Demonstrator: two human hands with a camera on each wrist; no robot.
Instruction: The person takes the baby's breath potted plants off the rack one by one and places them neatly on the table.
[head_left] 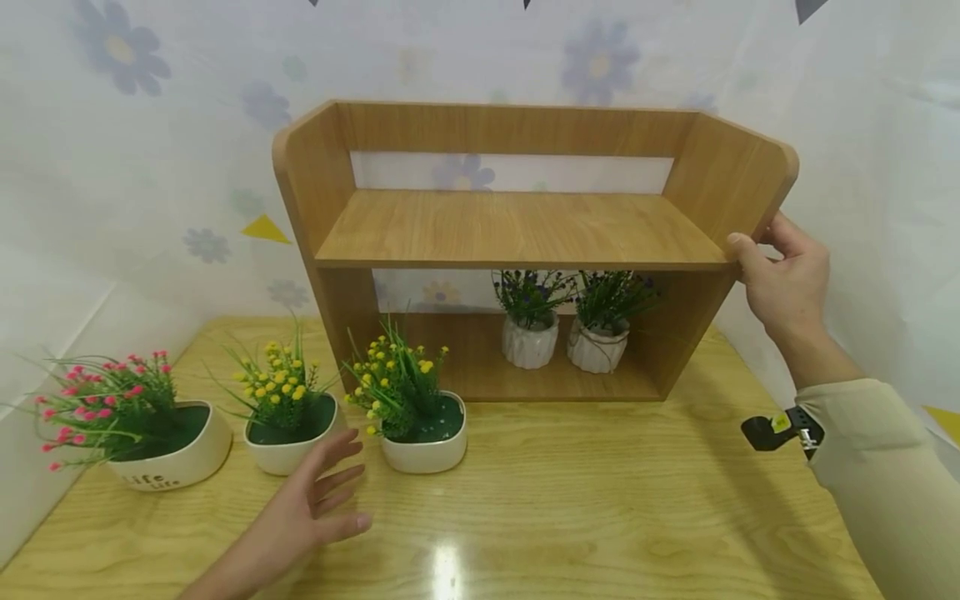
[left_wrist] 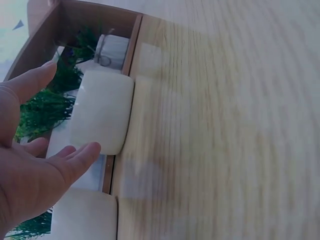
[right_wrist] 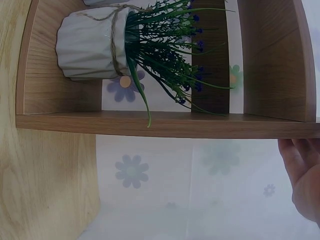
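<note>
A two-tier wooden shelf [head_left: 517, 225] stands at the back of the table. My right hand [head_left: 761, 246] grips its right side panel [right_wrist: 170, 125], thumb on the front edge and fingers behind. Two white ribbed pots [head_left: 530, 342] [head_left: 597, 348] with purple-flowered plants sit on the lower tier; one of these ribbed pots [right_wrist: 87, 45] shows in the right wrist view. My left hand [head_left: 352, 483] hovers open, fingers spread, just in front of two cream pots of yellow flowers [head_left: 288, 421] [head_left: 423, 437]. The left wrist view has the open left hand [left_wrist: 62, 115] close to one cream pot [left_wrist: 102, 112].
A cream pot of pink flowers [head_left: 161, 450] stands at the far left of the light wooden table [head_left: 600, 500]. A flower-printed cloth wall [head_left: 150, 167] closes in the back and both sides. The shelf's upper tier holds nothing.
</note>
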